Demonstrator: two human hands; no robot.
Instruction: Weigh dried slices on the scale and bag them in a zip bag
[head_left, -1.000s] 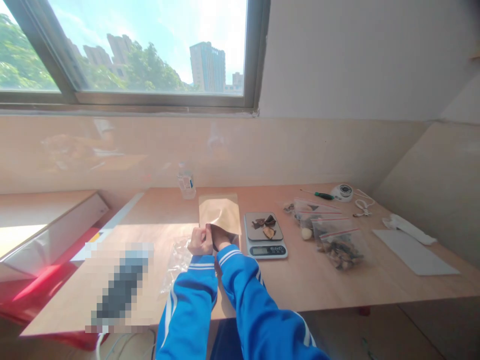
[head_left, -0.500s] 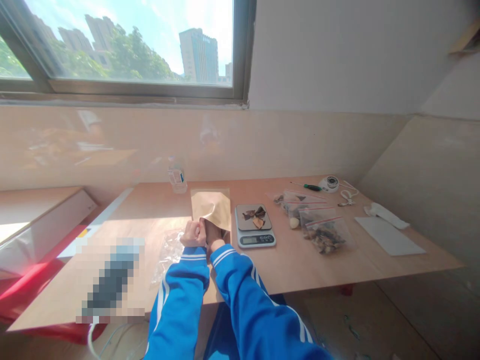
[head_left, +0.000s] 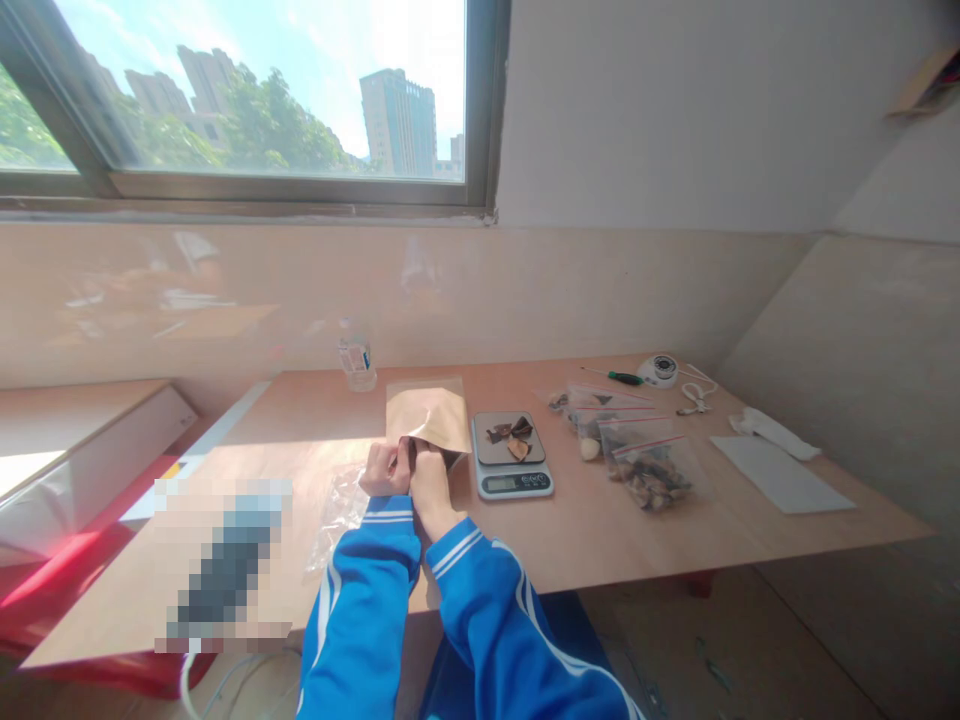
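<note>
A brown paper bag (head_left: 427, 408) lies on the table with its mouth toward me. My left hand (head_left: 386, 468) is closed on the left edge of that mouth. My right hand (head_left: 432, 490) reaches into the opening; the bag hides its fingertips, so what they hold is unseen. Right of the bag stands a kitchen scale (head_left: 514, 484), carrying several dark and tan dried pieces (head_left: 517, 450) on its plate. A crumpled clear plastic bag (head_left: 335, 520) lies beside my left wrist.
Several zip bags of dried pieces (head_left: 651, 480) lie right of the scale. Behind them are a green-handled screwdriver (head_left: 624, 378) and a white camera (head_left: 661, 371). White sheet (head_left: 780, 475) at the right, clear bottle (head_left: 357, 360) at the back, blurred-out dark object (head_left: 225, 565) at the left.
My right hand has drawn back somewhat from the bag's mouth, so more of it shows. My left hand keeps its hold on the edge. The view has shifted slightly.
</note>
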